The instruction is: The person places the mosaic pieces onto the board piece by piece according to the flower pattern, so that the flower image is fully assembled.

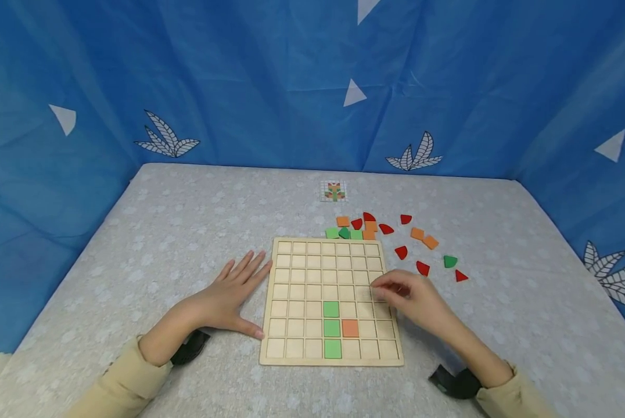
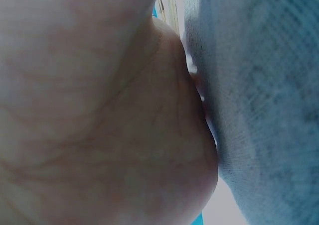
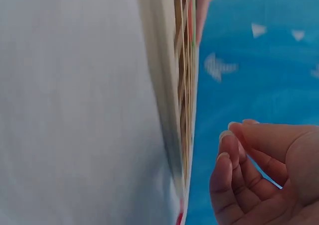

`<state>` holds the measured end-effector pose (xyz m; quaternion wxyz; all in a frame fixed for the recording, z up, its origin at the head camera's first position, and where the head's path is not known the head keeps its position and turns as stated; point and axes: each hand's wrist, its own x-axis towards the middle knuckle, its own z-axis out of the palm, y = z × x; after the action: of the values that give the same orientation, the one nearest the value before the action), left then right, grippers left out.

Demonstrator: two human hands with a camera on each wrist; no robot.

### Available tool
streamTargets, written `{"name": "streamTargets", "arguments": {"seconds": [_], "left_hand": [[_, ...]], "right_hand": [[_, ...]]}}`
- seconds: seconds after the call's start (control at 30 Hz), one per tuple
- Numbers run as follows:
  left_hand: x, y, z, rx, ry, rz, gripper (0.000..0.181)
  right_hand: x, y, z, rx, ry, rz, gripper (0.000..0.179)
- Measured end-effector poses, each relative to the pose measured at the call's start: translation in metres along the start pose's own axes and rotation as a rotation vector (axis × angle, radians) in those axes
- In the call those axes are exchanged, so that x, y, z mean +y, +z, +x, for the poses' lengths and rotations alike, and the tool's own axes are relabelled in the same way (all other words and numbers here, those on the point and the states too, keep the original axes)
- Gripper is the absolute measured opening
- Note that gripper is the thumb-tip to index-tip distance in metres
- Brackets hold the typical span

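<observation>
A wooden grid board (image 1: 298,361) lies on the table. Three light green squares (image 1: 331,328) fill cells in one column near its front, and an orange square (image 1: 350,328) sits just right of the middle one. My left hand (image 1: 229,299) rests flat with fingers spread along the board's left edge, the thumb near its front left corner. Above the board's right side hovers my right hand (image 1: 414,296), loosely curled. In the right wrist view its thumb and fingertips (image 3: 227,135) come close together, and no piece shows between them.
Beyond the board lie loose orange squares (image 1: 342,221), light green squares (image 1: 332,233) and dark green pieces (image 1: 450,262). Several red pieces (image 1: 401,252) are scattered to the right. A small pattern card (image 1: 333,191) lies farther back, before a blue curtain (image 1: 250,87).
</observation>
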<state>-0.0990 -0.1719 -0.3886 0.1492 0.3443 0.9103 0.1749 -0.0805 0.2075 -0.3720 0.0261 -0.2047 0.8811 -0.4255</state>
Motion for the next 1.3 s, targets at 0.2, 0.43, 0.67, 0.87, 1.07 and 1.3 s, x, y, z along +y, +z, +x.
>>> {"name": "streamTargets", "arguments": {"seconds": [0.2, 0.43, 0.67, 0.87, 1.07, 1.3], "left_hand": [[0.001, -0.001, -0.001, 0.011, 0.010, -0.017, 0.124], [0.001, 0.001, -0.001, 0.009, 0.011, -0.021, 0.123], [0.001, 0.001, 0.000, 0.013, 0.015, -0.030, 0.123], [0.001, -0.001, 0.000, 0.012, 0.014, -0.025, 0.124], [0.000, -0.001, 0.001, 0.016, 0.016, -0.015, 0.124], [0.000, 0.000, 0.000, 0.021, 0.020, -0.004, 0.124]], "right_hand": [[0.032, -0.041, 0.013, 0.132, 0.126, -0.112, 0.015], [0.053, -0.053, 0.034, 0.156, 0.199, -0.191, 0.022], [0.057, -0.042, 0.044, 0.136, 0.181, -0.211, 0.028], [0.059, -0.037, 0.046, 0.148, 0.141, -0.259, 0.024], [0.064, -0.034, 0.045, 0.176, 0.118, -0.308, 0.020], [0.064, -0.033, 0.042, 0.210, 0.064, -0.314, 0.019]]}}
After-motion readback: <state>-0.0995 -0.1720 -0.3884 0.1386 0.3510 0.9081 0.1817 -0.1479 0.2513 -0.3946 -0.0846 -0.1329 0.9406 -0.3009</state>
